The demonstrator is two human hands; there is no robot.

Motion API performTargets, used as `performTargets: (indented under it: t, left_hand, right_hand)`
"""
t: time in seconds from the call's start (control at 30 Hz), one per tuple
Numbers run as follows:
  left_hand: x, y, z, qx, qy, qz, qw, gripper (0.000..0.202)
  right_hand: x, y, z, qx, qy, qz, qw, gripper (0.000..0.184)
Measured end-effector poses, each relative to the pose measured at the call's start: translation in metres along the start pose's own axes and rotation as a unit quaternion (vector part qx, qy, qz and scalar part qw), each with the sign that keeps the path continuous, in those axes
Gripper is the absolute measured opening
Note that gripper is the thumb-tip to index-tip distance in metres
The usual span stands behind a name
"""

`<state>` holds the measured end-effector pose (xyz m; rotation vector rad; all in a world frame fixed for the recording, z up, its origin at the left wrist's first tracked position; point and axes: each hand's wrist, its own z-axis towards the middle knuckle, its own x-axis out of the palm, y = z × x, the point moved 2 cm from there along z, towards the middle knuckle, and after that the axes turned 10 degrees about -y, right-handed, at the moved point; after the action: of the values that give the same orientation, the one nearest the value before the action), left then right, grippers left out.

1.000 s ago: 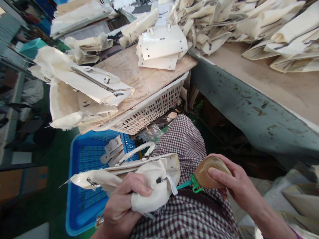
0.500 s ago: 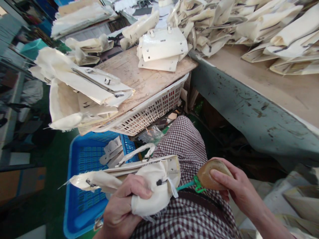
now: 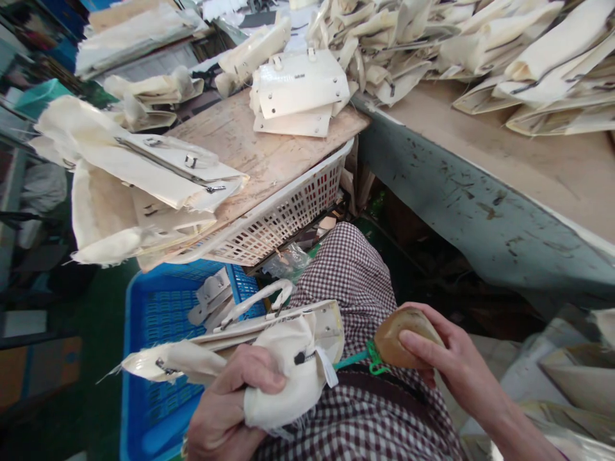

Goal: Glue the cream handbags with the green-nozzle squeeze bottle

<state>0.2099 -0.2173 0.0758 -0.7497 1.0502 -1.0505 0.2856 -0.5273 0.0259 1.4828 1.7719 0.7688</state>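
Note:
In my left hand [image 3: 240, 390] is a gathered end of a cream fabric bag [image 3: 283, 397], with the thumb pressed on top. The bag has a dark zipper end, a white tab, frayed edges and a strap handle [image 3: 262, 299]; it lies across my lap. My right hand [image 3: 446, 349] grips a flat, rounded amber block [image 3: 406, 336], its thumb on the upper face. A green cord [image 3: 375, 358] is tied at the block's left end and runs toward the bag. Where the cord ends behind the white tab is hidden.
A blue basket [image 3: 132, 384] with cream pieces stands at my left. Ahead, a wooden board [image 3: 230, 137] over a white basket [image 3: 288, 218] bears several cream bags [image 3: 154, 166] and panels [image 3: 302, 83]. On the right, a table [image 3: 480, 144] carries piled bags [image 3: 542, 64].
The view has shifted slightly, so most things sit a little further left. Both hands keep their holds on the bag and the block, with little movement between them.

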Motion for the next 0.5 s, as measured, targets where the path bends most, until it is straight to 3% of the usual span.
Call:
performTargets:
  t: [0.33,0.5]
  left_hand:
    - [0.0036,-0.005,0.008,0.011,-0.013,0.01,1.0,0.007]
    - [0.0019,-0.0041,0.0056,0.014,-0.01,0.008,1.0,0.007]
  right_hand:
    - [-0.0022,-0.0027,0.0029,-0.007,-0.066,-0.033,0.997,0.056]
    - [0.0,-0.0032,-0.0006,-0.008,-0.031,-0.009,0.999,0.053]
